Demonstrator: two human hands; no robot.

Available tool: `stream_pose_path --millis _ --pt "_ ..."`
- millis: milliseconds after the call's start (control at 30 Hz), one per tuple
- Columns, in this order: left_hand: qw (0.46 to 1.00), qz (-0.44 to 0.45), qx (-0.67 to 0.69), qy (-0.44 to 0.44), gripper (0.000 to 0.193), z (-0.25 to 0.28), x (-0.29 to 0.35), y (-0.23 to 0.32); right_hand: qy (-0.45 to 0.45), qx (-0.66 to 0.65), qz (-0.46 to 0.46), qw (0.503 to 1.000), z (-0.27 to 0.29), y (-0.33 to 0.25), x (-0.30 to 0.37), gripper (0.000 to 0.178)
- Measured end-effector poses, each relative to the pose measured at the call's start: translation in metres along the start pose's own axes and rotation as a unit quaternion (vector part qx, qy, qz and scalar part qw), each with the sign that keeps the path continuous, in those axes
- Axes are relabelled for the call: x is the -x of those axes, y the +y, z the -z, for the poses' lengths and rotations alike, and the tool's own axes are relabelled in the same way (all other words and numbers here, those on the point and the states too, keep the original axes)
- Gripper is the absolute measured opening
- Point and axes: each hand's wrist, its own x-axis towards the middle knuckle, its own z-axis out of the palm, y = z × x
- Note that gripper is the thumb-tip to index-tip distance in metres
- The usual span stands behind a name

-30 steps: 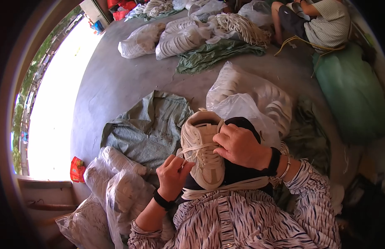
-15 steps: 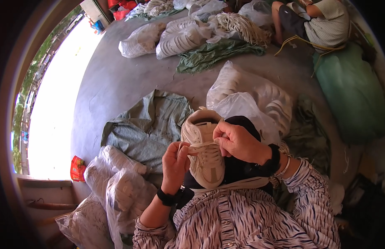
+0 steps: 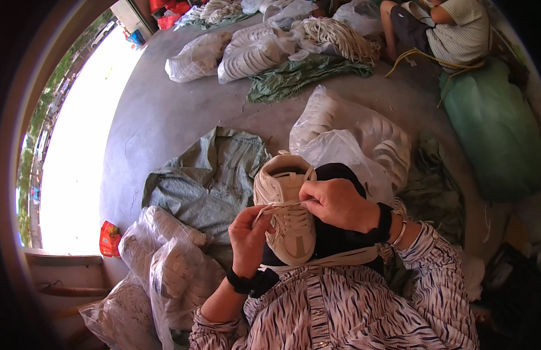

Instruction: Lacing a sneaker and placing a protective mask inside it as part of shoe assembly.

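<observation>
A cream sneaker [image 3: 292, 224] rests on my lap, its toe toward me and its opening away. Its laces run crisscross down the tongue. My left hand [image 3: 250, 232] pinches a pale shoelace [image 3: 284, 205] at the shoe's left side, with a loop of it showing by the thumb. On the other side, my right hand [image 3: 338, 201] pinches the same lace, fingers curled over the shoe's right edge. Between the two hands the lace lies stretched across the upper part of the shoe. The right fingertips are partly hidden behind the hand.
Clear plastic bags of shoes lie ahead [image 3: 364, 134] and at the left [image 3: 177, 274]. A grey-green woven sack [image 3: 209, 169] is spread on the floor. Farther off are more bags, a bundle of laces [image 3: 337, 38], a large green sack [image 3: 492, 128] and a seated person [image 3: 457, 35].
My left hand has shifted slightly down and right, and a small lace loop now shows at its fingertips. My right hand has barely moved and keeps its pinch.
</observation>
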Motion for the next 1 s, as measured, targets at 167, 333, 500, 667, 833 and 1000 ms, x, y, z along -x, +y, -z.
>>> stream_pose_path --millis 167,333,500,667,833,1000 --pt "0.993 0.056 0.1 0.019 0.017 -0.002 -0.003 -0.003 -0.004 0.0 -0.001 1.0 0.0 0.002 0.002 0.01" --pt "0.987 0.073 0.14 -0.039 0.016 -0.012 -0.007 -0.005 -0.149 -0.193 -0.002 0.97 0.01 0.023 0.01 0.016" --pt "0.993 0.068 0.096 -0.004 0.013 -0.022 -0.008 -0.007 -0.207 -0.594 -0.25 0.736 0.025 0.035 0.014 0.018" --pt "0.991 0.086 0.095 0.025 0.014 -0.021 -0.011 -0.01 -0.097 -0.771 -0.136 0.614 0.044 0.049 0.03 0.02" --pt "0.959 -0.059 -0.268 0.073 0.012 -0.013 -0.012 -0.016 -0.027 -0.685 -0.196 0.701 0.042 0.053 0.038 0.019" --pt "0.886 -0.227 -0.405 0.003 0.011 -0.003 -0.021 -0.005 0.045 -0.494 -0.153 0.855 0.051 0.04 0.035 0.015"
